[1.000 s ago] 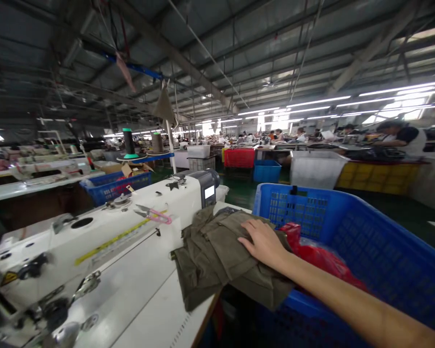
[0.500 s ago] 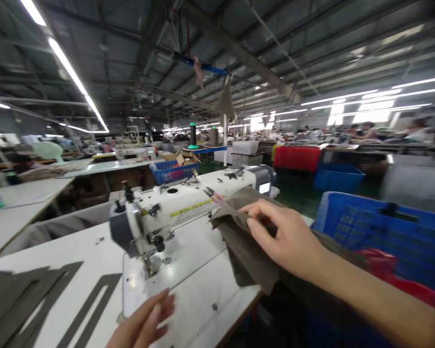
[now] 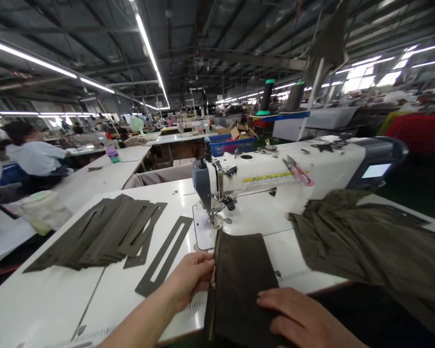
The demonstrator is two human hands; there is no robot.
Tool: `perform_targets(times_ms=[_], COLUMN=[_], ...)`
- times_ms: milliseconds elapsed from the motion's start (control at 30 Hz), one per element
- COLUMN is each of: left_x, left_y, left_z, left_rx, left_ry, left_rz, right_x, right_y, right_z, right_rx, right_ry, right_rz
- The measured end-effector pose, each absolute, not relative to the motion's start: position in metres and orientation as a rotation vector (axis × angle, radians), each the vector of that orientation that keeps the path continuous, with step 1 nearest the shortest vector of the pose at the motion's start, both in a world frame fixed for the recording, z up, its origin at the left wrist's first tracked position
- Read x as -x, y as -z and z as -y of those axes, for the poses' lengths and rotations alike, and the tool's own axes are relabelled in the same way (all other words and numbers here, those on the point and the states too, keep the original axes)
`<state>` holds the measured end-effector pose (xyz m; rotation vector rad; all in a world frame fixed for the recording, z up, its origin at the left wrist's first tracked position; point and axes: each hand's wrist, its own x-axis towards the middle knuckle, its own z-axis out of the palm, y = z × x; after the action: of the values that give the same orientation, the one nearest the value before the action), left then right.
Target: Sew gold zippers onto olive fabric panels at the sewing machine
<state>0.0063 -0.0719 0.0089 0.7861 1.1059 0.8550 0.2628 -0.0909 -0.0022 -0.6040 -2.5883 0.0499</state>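
Two grips, the left grip [image 3: 192,278] between 6 and 7 o'clock, the right grip [image 3: 302,311] at 5; one dark panel [image 3: 242,285] between them; one sewing machine [image 3: 333,166] at 3, bearing one pair of pink-handled snips [image 3: 299,172] and one lit screen [image 3: 376,170]; two thread cones [image 3: 266,99], near 1 and 2; one loose slotted piece [image 3: 163,258] at 7; one spread pile [image 3: 107,234] of similar pieces at 8, overlapped too closely to count; one heap of olive cloth [image 3: 377,241] between 3 and 4; two fans [image 3: 136,125], at 9 and 10; one seated person [image 3: 38,157] in a pale top at 9, farther people too small to count; one blue basket [image 3: 232,146] near 1.
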Motion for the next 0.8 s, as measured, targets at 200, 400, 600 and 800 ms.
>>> perform_targets(times_ms=[200, 400, 600, 800], left_x=[-0.013, 0.01, 0.015, 0.0], left_y=[-0.004, -0.016, -0.021, -0.023], left_z=[0.076, 0.088, 0.098, 0.099], left_rx=[-0.952, -1.865, -2.357, -2.494], left_ry=[-0.992, -0.78, -0.241, -0.235], left_rz=[-1.215, -1.463, -1.479, -1.571], right_x=[-0.257, -0.232, -0.223, -0.231], right_y=[0.013, 0.024, 0.021, 0.021], right_z=[0.047, 0.016, 0.01, -0.003], right_rx=[1.322, 1.433, 1.309, 1.438], right_ry=[-0.042, -0.154, -0.142, -0.281], right_rz=[2.29, 2.267, 2.138, 2.002])
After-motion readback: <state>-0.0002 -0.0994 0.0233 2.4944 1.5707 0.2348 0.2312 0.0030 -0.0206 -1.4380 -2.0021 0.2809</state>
